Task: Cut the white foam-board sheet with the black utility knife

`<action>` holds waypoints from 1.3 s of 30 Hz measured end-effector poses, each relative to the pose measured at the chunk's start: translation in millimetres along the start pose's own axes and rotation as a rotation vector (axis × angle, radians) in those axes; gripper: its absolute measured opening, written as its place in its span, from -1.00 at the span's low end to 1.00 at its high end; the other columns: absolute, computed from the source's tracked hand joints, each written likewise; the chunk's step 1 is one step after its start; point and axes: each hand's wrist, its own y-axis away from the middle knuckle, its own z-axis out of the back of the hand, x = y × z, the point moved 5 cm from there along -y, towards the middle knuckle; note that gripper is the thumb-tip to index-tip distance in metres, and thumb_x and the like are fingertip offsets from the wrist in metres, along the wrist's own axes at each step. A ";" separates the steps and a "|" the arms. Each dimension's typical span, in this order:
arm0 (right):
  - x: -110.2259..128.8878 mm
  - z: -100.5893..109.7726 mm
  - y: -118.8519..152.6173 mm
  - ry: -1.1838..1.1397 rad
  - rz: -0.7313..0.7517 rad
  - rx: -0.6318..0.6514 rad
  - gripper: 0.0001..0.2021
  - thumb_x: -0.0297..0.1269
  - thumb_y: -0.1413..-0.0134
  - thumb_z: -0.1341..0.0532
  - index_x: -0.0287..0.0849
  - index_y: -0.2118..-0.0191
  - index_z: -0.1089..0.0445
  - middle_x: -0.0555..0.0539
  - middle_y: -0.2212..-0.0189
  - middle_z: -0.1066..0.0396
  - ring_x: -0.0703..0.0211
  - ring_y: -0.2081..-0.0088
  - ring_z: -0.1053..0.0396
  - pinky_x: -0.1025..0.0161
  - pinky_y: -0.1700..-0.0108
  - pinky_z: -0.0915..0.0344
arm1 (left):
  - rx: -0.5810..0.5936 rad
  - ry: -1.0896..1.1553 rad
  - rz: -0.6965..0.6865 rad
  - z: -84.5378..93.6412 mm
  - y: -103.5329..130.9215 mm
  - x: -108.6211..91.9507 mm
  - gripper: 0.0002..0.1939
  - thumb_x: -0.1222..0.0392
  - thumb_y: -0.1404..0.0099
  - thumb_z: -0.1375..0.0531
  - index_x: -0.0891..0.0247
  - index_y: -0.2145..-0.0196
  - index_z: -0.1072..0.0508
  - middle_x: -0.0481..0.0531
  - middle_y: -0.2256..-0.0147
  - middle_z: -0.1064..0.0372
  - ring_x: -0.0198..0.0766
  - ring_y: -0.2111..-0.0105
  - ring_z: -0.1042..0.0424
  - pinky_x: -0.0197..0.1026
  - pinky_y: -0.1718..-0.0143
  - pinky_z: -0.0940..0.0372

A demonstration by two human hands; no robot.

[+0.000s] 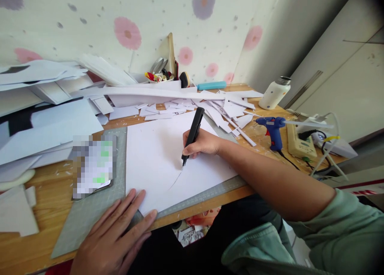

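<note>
My right hand (202, 143) grips a black craft knife (193, 133), held tilted with its narrow tip down on a white board sheet (150, 155). A thin curved line runs from near the tip toward the lower left; whether it is cut or drawn, I cannot tell. My left hand (115, 231) lies with fingers spread, its fingertips on the sheet's lower left corner. Beneath the sheet is a grey-green cutting mat (87, 223), showing along the left and front. A phone (94, 171) with a blurred screen rests on the mat's left part.
White board pieces (51, 127) are stacked at left, and scraps (228, 111) litter the back. A blue glue gun (273, 131), a power strip (300, 141) with cables and a white bottle (275, 93) stand at right. The wooden table's (204, 205) front edge runs close to my body.
</note>
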 end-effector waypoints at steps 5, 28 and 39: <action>-2.1 2.9 -1.6 -0.074 -0.016 -0.027 -0.77 -0.34 0.26 -0.40 -0.21 0.53 -0.31 0.07 0.66 -0.39 0.28 0.62 -0.38 0.37 0.60 -0.37 | 0.019 -0.014 0.015 -4.0 3.0 1.7 -0.58 0.10 -0.31 -0.16 -0.03 -0.13 -0.38 0.05 -0.25 -0.21 0.00 -0.22 -0.22 0.08 -0.22 -0.15; 21.9 4.1 3.9 -0.083 0.021 -0.185 -0.72 -0.36 0.33 -0.41 -0.18 0.59 -0.23 0.08 0.66 -0.32 0.29 0.60 -0.35 0.37 0.61 -0.35 | -0.076 -0.062 -0.045 9.0 -11.7 -5.6 -0.61 0.18 -0.27 -0.21 0.07 -0.07 -0.44 0.14 -0.18 -0.31 0.02 -0.16 -0.31 0.03 -0.10 -0.25; 21.1 -27.5 84.0 -0.169 0.215 -0.855 -0.70 -0.07 0.17 -0.40 -0.20 0.44 -0.40 0.09 0.69 -0.30 0.32 0.66 -0.25 0.35 0.61 -0.21 | -0.080 -0.040 0.052 15.8 -30.1 -14.3 -0.69 0.12 -0.25 -0.18 0.05 0.04 -0.49 0.03 -0.10 -0.40 -0.01 -0.09 -0.38 0.12 -0.16 -0.16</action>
